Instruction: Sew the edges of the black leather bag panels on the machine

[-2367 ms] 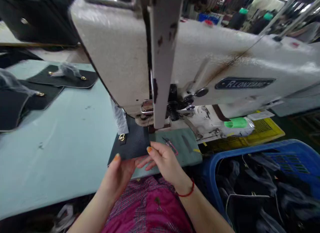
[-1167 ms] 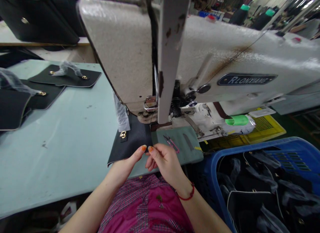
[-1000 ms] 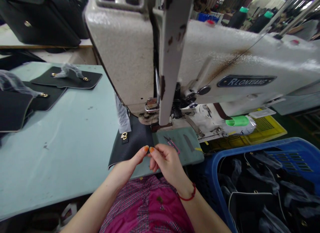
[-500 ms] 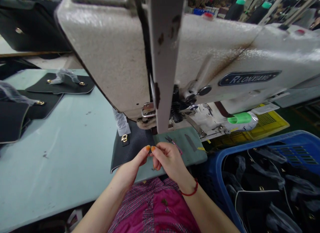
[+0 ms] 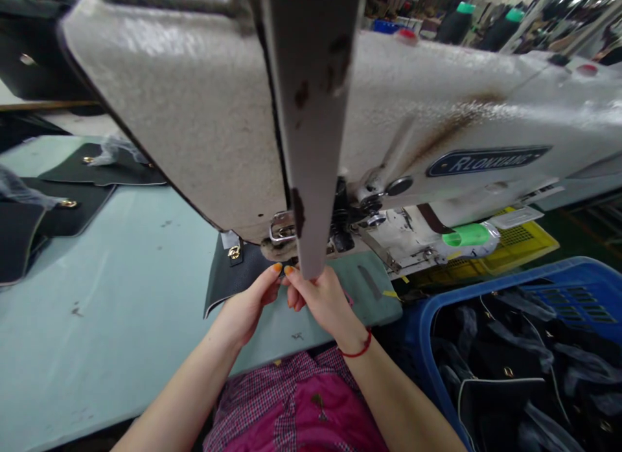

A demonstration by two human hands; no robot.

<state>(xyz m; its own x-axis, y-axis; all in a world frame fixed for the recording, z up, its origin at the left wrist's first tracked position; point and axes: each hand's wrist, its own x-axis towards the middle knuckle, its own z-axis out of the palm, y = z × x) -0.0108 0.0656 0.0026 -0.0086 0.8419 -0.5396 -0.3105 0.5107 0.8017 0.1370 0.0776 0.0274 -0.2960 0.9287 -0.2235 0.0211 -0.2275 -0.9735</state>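
A black leather bag panel [image 5: 224, 278] with a gold buckle [image 5: 234, 252] lies on the table, its far part under the head of the sewing machine [image 5: 194, 115]. My left hand [image 5: 255, 300] is closed in a pinch at the near right edge of the panel. Thumb to thumb with it, my right hand [image 5: 318, 300] is closed at the same edge, partly behind the machine's upright grey bar [image 5: 313, 147]. The pinched bit between the fingertips is mostly hidden.
More black panels [image 5: 82, 199] with plastic-wrapped hardware lie on the green table [image 5: 121, 296] at left. A blue basket [image 5: 425, 322] of black pieces stands at right, with a yellow crate [image 5: 529, 238] behind it. A scissor handle [image 5: 348, 298] shows by my right hand.
Both hands and the leather panel have moved away from me, closer under the machine head. The fingertips stay together, and the view has shifted slightly.
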